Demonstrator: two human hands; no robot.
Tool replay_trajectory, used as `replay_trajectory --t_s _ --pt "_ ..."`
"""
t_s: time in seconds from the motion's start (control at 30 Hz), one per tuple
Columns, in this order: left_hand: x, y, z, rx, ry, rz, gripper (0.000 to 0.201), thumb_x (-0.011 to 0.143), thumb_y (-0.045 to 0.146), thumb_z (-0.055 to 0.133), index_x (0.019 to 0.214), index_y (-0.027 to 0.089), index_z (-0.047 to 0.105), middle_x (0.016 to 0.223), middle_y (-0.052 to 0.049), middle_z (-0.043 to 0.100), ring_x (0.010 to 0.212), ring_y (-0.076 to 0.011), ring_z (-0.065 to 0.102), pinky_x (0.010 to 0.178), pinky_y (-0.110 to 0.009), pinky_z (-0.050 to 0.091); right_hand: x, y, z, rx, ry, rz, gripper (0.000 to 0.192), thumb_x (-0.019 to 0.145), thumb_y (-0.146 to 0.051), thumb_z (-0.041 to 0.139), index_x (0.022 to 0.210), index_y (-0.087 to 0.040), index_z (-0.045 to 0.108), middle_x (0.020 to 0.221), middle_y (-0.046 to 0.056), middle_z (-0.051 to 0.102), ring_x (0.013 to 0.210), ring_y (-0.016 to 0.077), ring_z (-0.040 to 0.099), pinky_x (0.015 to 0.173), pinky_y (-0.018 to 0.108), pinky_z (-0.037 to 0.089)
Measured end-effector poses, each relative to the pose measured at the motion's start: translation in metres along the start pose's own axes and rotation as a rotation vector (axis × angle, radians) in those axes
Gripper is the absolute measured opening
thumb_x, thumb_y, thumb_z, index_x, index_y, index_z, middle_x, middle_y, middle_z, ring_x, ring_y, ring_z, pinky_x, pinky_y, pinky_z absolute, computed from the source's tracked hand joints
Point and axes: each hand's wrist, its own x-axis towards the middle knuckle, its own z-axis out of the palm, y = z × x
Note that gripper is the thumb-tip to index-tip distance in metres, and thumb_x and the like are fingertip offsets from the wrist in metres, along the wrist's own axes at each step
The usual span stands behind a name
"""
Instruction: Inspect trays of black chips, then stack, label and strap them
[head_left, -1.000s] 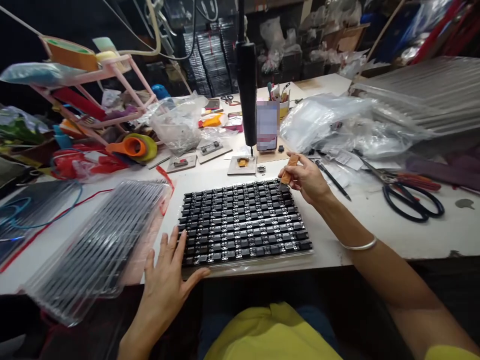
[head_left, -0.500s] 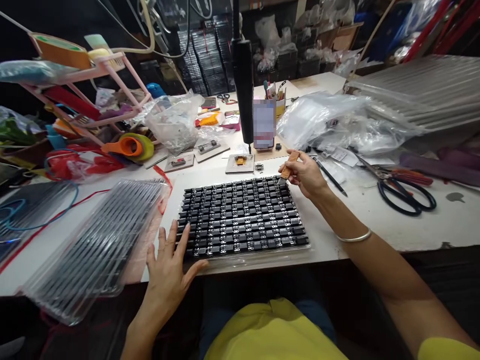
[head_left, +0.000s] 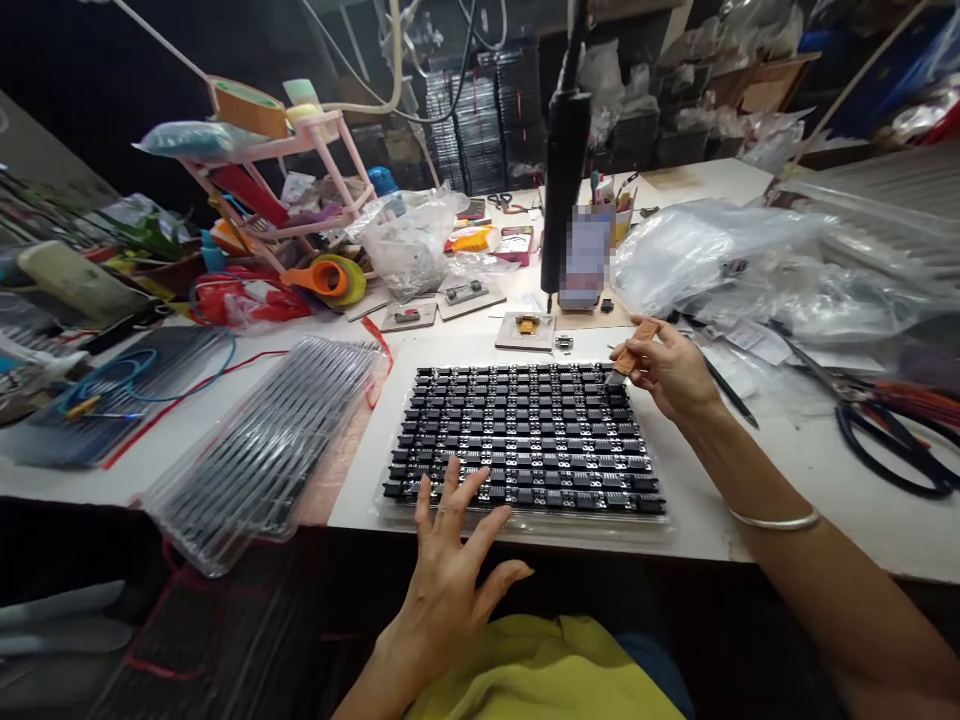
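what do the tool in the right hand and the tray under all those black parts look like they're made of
The tool in the right hand looks wooden-handled: matte orange-brown, with a dark tip, perhaps metal or bristle. The tray looks like thin clear plastic: glossy, see-through rim. The black parts seem moulded plastic with small pale metal contacts.

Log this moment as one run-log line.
left hand: open, fingertips on near edge of parts tray | right hand: holds small brush, tip at tray's far right corner | scissors: on table, right
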Motion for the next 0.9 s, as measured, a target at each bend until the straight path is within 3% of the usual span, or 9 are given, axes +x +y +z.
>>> replay_trajectory --t_s 0.33,0.5,0.63,0.73,0.83,0.9 --pt "-0.017 -0.023 -0.017 0.106 -0.043 -0.093 0.028 0.087 0.027 0.058 0.114 0.020 0.059 0.141 -0.014 0.038 0.142 -0.0362 0.015 0.108 -0.064 0.021 -0.002 0.003 0.000 0.031 0.002 0.042 0.050 0.064 -0.022 0.072 0.109 -0.020 0.053 0.068 0.004 0.066 0.050 0.0105 0.049 0.038 0.017 0.027" --pt "-0.026 -0.034 -0.024 0.089 0.020 -0.143 0.024 0.088 0.024 0.056 0.111 0.021 0.060 0.141 -0.012 0.039 0.142 -0.0344 0.017 0.110 -0.063 0.019 -0.002 0.001 -0.003 0.046 0.002 0.093 0.040 0.068 -0.020 0.073 0.105 -0.021 0.057 0.071 0.009 0.066 0.053 0.0109 0.052 0.040 0.019 0.030" --pt "-0.036 -0.055 -0.028 0.086 0.098 -0.269 0.023 0.090 0.026 0.053 0.113 0.023 0.057 0.138 -0.010 0.045 0.141 -0.0317 0.020 0.111 -0.059 0.019 0.001 0.004 -0.006 0.017 0.035 0.055 0.047 0.060 -0.022 0.077 0.104 -0.021 0.058 0.069 0.007 0.067 0.053 0.0108 0.054 0.039 0.014 0.033" --pt "-0.042 -0.068 -0.026 0.088 0.090 -0.359 0.045 0.092 0.034 0.050 0.134 0.021 0.040 0.143 -0.013 0.041 0.143 -0.0296 0.016 0.112 -0.057 0.017 0.002 0.006 -0.006 -0.030 0.054 0.043 0.052 0.056 -0.025 0.078 0.104 -0.021 0.059 0.067 0.006 0.067 0.053 0.0113 0.055 0.039 0.012 0.035" --pt "-0.046 -0.074 -0.020 0.116 -0.023 -0.375 0.070 0.092 0.043 0.047 0.149 0.021 0.012 0.152 -0.014 0.028 0.144 -0.0302 0.007 0.112 -0.058 0.014 0.003 0.008 -0.006 -0.037 0.052 0.049 0.053 0.054 -0.024 0.079 0.104 -0.021 0.059 0.067 0.006 0.068 0.053 0.0120 0.055 0.038 0.012 0.036" --pt "-0.048 -0.075 -0.016 0.131 -0.090 -0.361 0.075 0.092 0.047 0.045 0.150 0.022 0.005 0.154 -0.013 0.022 0.144 -0.0310 0.005 0.112 -0.058 0.013 0.004 0.009 -0.007 -0.035 0.052 0.050 0.053 0.053 -0.022 0.079 0.103 -0.022 0.060 0.067 0.006 0.068 0.053 0.0127 0.056 0.037 0.012 0.036"
